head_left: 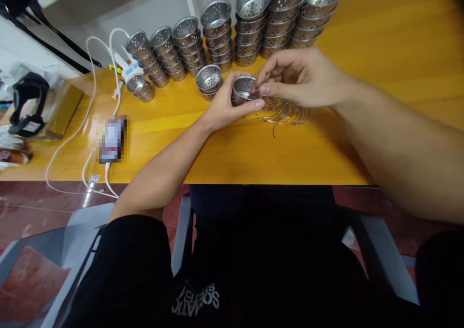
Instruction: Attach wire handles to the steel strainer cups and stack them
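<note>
My left hand [226, 100] is wrapped round a small perforated metal cup [242, 90], its open top facing up. At the cup's right rim my right hand [290, 79] is closed in a pinch. A thin curved wire seems to be between its fingertips, mostly hidden by them. Below the right hand lies a loose pile of curved metal wires [286, 114] on the table. Just left of the held cup stand two nested perforated cups [209, 80].
Several tall stacks of perforated cups [217, 28] line the back of the yellow table [290, 158]. A shorter stack [140, 87] stands at the left. A phone [112, 141] with white cables [94, 76] lies near it, and a power strip [131, 71] sits behind.
</note>
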A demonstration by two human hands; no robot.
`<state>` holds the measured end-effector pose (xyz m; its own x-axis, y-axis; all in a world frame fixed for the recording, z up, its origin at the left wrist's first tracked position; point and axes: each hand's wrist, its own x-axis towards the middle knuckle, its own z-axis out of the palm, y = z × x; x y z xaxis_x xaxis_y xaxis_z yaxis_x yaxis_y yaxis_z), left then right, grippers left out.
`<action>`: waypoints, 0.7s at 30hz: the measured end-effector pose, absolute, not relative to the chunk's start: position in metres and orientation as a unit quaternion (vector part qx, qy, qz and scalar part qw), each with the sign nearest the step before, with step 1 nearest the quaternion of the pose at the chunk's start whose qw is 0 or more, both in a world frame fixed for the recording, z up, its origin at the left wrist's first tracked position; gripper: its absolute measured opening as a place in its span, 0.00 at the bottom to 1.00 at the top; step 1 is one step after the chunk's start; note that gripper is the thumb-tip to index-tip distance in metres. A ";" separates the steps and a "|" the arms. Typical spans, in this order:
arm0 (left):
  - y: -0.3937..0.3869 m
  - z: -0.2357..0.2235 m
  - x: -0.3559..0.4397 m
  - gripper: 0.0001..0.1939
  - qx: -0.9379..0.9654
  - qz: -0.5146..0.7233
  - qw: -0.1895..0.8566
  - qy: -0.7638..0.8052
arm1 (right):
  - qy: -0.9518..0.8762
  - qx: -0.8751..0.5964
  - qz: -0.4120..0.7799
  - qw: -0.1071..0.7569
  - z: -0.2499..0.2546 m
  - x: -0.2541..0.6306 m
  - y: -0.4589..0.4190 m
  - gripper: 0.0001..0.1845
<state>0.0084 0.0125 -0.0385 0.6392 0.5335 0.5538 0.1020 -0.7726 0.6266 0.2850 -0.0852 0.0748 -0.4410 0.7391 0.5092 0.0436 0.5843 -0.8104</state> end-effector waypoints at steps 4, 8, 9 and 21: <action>0.010 -0.040 0.011 0.61 0.865 0.392 0.261 0.170 | -0.770 -0.250 0.394 0.435 0.078 0.282 -0.083 0.43; 0.014 -0.043 0.011 0.62 0.870 0.395 0.235 0.178 | -0.749 -0.277 0.393 0.456 0.080 0.277 -0.085 0.43; 0.015 -0.043 0.011 0.62 0.870 0.397 0.230 0.178 | -0.747 -0.278 0.394 0.458 0.080 0.276 -0.086 0.43; 0.012 -0.042 0.014 0.60 0.874 0.391 0.222 0.184 | -0.752 -0.301 0.372 0.454 0.079 0.277 -0.089 0.45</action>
